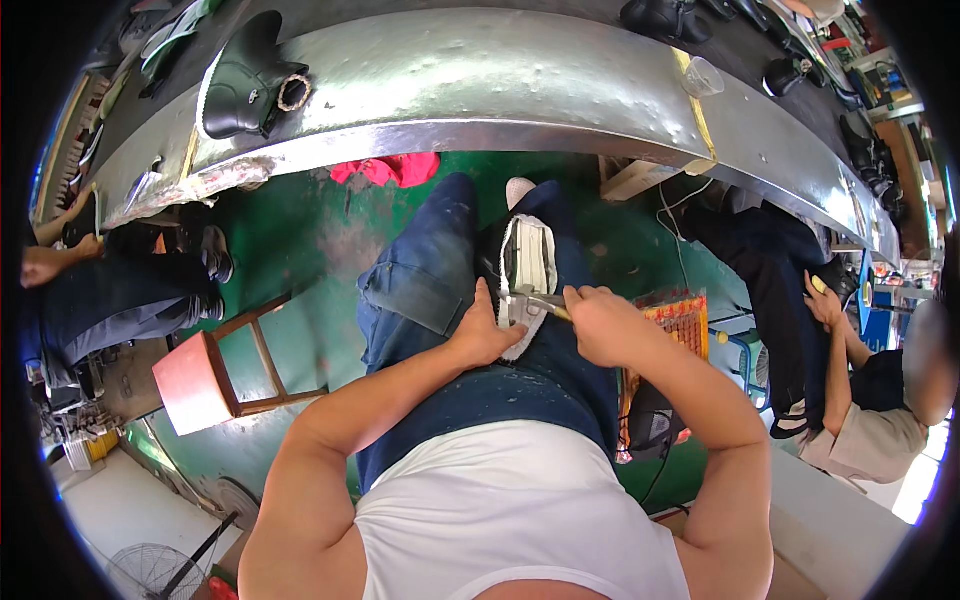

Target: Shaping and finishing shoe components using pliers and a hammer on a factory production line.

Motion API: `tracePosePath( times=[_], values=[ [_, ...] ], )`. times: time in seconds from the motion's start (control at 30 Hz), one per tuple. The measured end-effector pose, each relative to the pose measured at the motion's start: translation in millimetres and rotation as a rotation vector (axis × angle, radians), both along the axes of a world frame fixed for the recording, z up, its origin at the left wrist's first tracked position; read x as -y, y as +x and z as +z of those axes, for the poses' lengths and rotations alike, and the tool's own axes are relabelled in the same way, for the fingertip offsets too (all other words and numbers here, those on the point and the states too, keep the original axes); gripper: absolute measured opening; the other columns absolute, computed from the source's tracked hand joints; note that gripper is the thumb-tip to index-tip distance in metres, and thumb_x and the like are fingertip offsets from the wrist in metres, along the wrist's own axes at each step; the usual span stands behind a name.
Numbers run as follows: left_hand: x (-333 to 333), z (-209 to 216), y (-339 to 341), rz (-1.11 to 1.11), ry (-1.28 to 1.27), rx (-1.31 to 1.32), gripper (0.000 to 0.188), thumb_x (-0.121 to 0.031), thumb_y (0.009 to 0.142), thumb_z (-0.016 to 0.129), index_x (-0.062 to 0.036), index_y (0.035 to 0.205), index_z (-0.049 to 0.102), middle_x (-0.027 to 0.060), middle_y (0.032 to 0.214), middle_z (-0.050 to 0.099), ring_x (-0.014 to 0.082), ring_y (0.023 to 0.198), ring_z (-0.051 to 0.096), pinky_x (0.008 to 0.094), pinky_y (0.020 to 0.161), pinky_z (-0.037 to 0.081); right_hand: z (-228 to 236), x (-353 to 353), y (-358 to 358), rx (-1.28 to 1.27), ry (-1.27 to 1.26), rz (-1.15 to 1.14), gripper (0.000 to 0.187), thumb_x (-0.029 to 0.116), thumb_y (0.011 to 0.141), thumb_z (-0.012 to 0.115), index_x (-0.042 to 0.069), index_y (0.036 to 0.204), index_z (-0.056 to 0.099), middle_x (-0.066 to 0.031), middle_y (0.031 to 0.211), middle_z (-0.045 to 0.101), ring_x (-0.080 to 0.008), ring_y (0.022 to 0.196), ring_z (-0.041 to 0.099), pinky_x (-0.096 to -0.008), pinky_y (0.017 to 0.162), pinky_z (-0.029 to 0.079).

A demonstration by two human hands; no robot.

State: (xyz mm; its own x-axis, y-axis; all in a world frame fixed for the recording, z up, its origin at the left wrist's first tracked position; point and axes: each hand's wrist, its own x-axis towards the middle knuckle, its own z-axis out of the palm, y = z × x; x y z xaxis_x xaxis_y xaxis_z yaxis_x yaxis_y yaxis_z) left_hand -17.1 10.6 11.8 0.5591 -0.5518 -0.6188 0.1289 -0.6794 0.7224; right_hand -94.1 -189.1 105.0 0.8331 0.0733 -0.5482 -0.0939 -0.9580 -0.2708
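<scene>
A shoe lies across my lap with its pale underside up, its white edge curling around the rim. My left hand holds it at the near end, the thumb resting on the pale underside and the fingers along its left side. My right hand is closed round the handle of a hammer. The hammer's metal head is over the middle of the shoe, close by my left fingers; whether it touches the shoe I cannot tell.
A metal-topped bench curves across the front, carrying a black boot with a ring-shaped ornament and a clear cup. A wooden stool lies left. One co-worker sits right, another person's legs show left. Red cloth lies under the bench.
</scene>
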Motion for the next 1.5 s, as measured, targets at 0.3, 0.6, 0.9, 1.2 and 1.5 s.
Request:
tracePosePath(
  times=[0.3,0.6,0.9,1.2,1.5],
  values=[
    [1,-10,4,0.723,-0.752,-0.753,0.066,-0.034,0.102,0.041,-0.0035,0.156,0.019,0.0151,0.147,0.045,0.0279,0.129,0.051,0.0385,0.111,0.04,-9,12,47,-0.174,0.079,0.176,0.024,0.021,0.088,0.062,-0.001,0.093,0.068,-0.0209,0.09,0.07,-0.0402,0.087,0.068,-0.049,0.077,0.054],
    [16,-55,7,0.57,-0.137,0.201,0.056,-0.037,0.108,0.026,0.001,0.144,0.045,0.0259,0.138,0.054,0.0393,0.131,0.05,0.0398,0.107,0.042,-63,4,3,0.23,0.361,-0.123,0.022,0.022,0.088,0.063,0.004,0.102,0.063,-0.0197,0.097,0.068,-0.0399,0.09,0.066,-0.0489,0.079,0.053],
    [4,-57,5,0.406,-0.249,0.339,0.052,-0.026,0.106,0.034,0.0051,0.147,0.036,0.0282,0.146,0.044,0.041,0.136,0.042,0.0409,0.113,0.036,-61,18,14,0.362,0.178,0.027,0.05,0.01,0.087,0.06,-0.008,0.133,0.049,-0.0296,0.118,0.058,-0.0417,0.106,0.061,-0.0454,0.092,0.051],
    [-3,-43,5,0.092,-0.153,0.469,0.057,-0.027,0.103,0.041,-0.0118,0.156,0.025,0.0361,0.154,0.023,0.0514,0.13,0.044,0.0454,0.108,0.041,-79,18,12,0.294,0.094,-0.128,0.023,0.012,0.087,0.061,-0.001,0.106,0.06,-0.0218,0.095,0.067,-0.0395,0.088,0.066,-0.0466,0.076,0.054],
    [0,-29,22,-0.075,-0.128,0.413,0.059,-0.024,0.101,0.043,-0.0157,0.157,0.023,0.0492,0.145,0.021,0.0586,0.112,0.053,0.0512,0.1,0.046,-29,40,66,0.07,0.361,-0.13,0.038,0.035,0.097,0.056,-0.002,0.094,0.062,-0.0266,0.089,0.066,-0.0441,0.085,0.064,-0.0496,0.075,0.051]
  ],
)
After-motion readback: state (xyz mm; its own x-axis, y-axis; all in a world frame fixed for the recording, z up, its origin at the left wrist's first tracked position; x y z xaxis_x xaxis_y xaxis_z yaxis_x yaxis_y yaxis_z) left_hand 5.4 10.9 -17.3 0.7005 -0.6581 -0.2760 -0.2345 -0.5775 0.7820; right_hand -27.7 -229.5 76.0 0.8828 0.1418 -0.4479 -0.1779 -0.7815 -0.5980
